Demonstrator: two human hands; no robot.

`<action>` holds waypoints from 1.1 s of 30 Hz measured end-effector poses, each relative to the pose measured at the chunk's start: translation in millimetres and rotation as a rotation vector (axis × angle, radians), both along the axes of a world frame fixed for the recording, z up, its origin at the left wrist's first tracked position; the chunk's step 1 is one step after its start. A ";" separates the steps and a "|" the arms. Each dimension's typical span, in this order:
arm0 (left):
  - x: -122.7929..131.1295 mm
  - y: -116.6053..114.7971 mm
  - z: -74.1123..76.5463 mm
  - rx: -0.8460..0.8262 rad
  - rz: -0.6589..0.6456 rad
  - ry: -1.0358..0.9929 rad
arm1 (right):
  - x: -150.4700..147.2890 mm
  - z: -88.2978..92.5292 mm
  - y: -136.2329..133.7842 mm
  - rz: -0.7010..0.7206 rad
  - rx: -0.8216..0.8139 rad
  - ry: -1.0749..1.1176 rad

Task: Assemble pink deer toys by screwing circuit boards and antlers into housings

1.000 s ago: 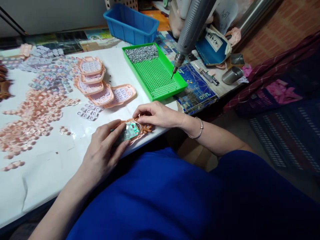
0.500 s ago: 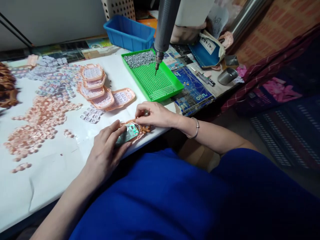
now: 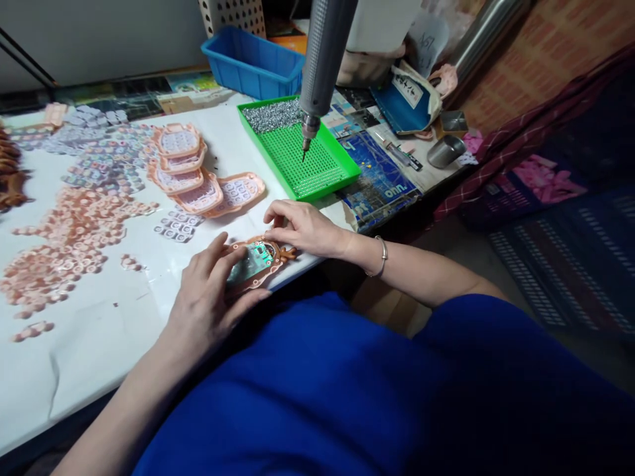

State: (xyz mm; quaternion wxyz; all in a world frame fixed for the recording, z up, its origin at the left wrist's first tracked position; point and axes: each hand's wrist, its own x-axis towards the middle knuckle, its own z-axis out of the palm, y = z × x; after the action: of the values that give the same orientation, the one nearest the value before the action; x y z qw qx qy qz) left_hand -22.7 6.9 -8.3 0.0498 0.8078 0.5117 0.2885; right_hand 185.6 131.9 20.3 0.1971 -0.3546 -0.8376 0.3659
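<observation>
A brown plastic shell [image 3: 254,281] with a green circuit board [image 3: 253,261] inside lies at the table's front edge. Its right end has a small brown branching part [image 3: 288,254]. My left hand [image 3: 206,284] straddles the shell's left end loosely, fingers over the far side and board, thumb along the near edge. At the shell's upper right rim, my right hand [image 3: 302,228] has thumb and forefinger closed together. Whatever may be between those fingertips is hidden.
A grey electric screwdriver [image 3: 317,79] hangs above a green tray [image 3: 297,192] of screws. Peach shells with keypads [image 3: 198,195], loose grey pads [image 3: 176,226] and peach button pieces [image 3: 74,244] lie leftward. A blue bin [image 3: 253,66] and metal cup [image 3: 445,152] stand farther back.
My left thumb has slid outward along the near edge, and the left fingers are spread wider, uncovering more of the board. My right hand stays at the rim. The view has shifted slightly.
</observation>
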 end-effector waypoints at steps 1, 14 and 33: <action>1.1 0.7 -0.8 0.000 0.012 0.007 | 1.1 -1.0 -1.6 -0.003 0.001 0.010; 8.7 -8.2 5.5 -0.092 0.240 -0.400 | 8.7 15.3 -22.0 -0.179 0.058 0.273; -1.1 43.0 45.3 -0.493 0.094 -1.336 | -107.6 86.9 58.7 -0.113 0.149 -0.207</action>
State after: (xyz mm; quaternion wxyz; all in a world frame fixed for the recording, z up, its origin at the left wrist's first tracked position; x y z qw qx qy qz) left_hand -23.8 49.9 37.0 0.5215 0.4006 0.4565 0.5993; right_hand 77.9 190.5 107.2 0.1557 -0.4216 -0.8569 0.2525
